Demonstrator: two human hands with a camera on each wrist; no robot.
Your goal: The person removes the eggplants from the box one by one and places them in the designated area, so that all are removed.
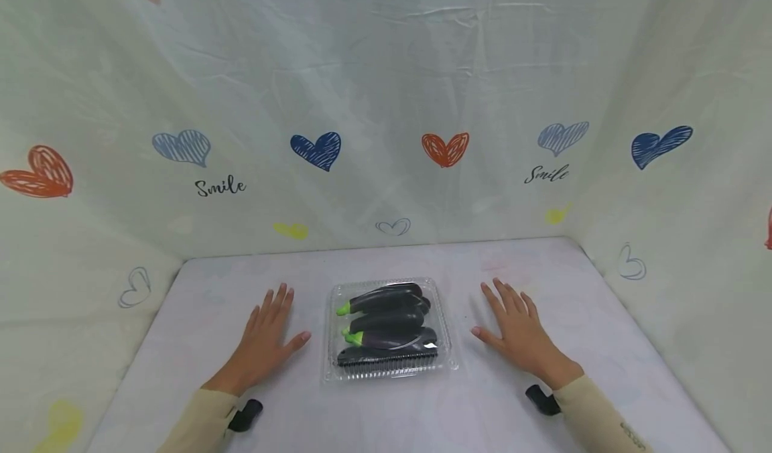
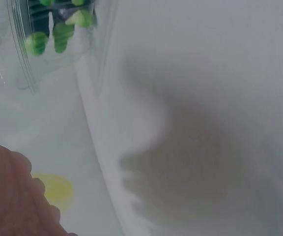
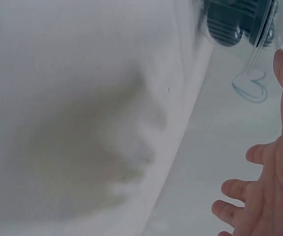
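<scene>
A clear plastic clamshell box (image 1: pixel 446 332) lies on the white table between the two hands. Inside it are several dark eggplants (image 1: pixel 389 319) with green stem ends pointing left. My left hand (image 1: pixel 265 339), palm down with fingers spread, is left of the box and apart from it. On the other side, my right hand (image 1: pixel 519 332) is likewise spread, holding nothing. In the left wrist view, green stems (image 2: pixel 60 37) show through the plastic near the left thumb. The right wrist view shows the rounded eggplant ends (image 3: pixel 225 29) above the right hand (image 3: pixel 274 182).
The white tabletop (image 1: pixel 386 416) extends around the box. A pale cloth (image 1: pixel 386 91) printed with hearts and "Smile" lettering rises behind and at both sides. Black wrist devices (image 1: pixel 246 415) sit by the beige sleeves (image 1: pixel 597 413).
</scene>
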